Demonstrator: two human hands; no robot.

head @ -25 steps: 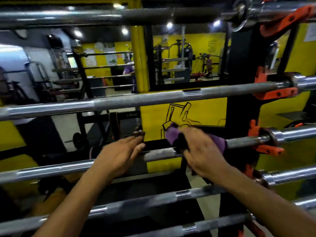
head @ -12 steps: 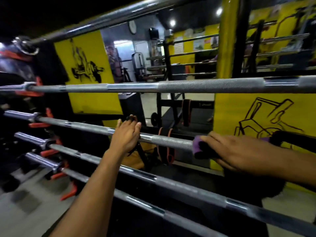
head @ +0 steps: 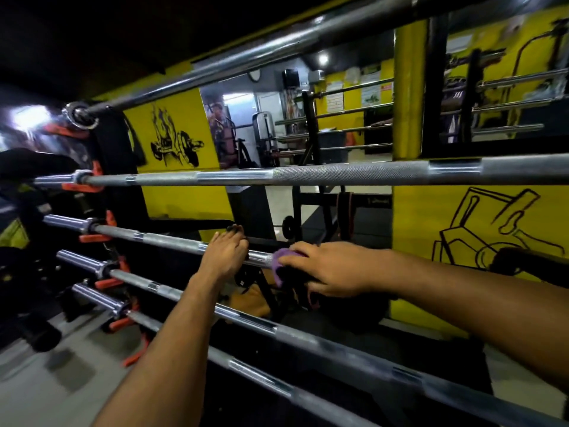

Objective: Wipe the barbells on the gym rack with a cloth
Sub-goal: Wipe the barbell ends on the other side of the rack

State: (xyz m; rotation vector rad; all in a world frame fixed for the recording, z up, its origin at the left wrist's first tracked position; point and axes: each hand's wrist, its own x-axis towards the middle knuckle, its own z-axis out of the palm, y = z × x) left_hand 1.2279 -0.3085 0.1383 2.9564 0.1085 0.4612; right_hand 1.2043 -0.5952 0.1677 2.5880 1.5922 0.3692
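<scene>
Rack: five barbells are carried one above another, running from 9 o'clock toward 3 o'clock; orange hooks (head: 82, 187) are seen at the 9 o'clock end against a black upright (head: 118, 167).
Top bar (head: 277, 46): slanted upward toward 1 o'clock, collar at 10 o'clock.
Second bar (head: 338, 174): knurled grey steel with smooth bands, nearly level.
Third bar (head: 172, 241): the one being handled (both hands are on it), just below centre.
Fourth bar (head: 277, 329): slanted down toward 4 o'clock under both forearms.
Fifth bar (head: 261, 379): lowest, toward 6 o'clock, blurred.
Left hand (head: 226, 252): laid over the third bar, fingers curled round it, fingertips seen past its far side.
Right hand (head: 326, 269): pressed on the cloth at the third bar, fingers bent over it, just at 3 o'clock of the left hand.
Cloth (head: 281, 261): purple, bunched against the bar beneath the right fingers, a dark part hanging below (how far it wraps cannot be told).
Wall (head: 181, 131): yellow, painted with black lifting sketches at 10 and 3 o'clock.
Mirror (head: 308, 118): set between the yellow panels at 12 o'clock; racks, machines and ceiling lights are reflected.
Floor (head: 55, 383): pale grey, at 7 o'clock.
</scene>
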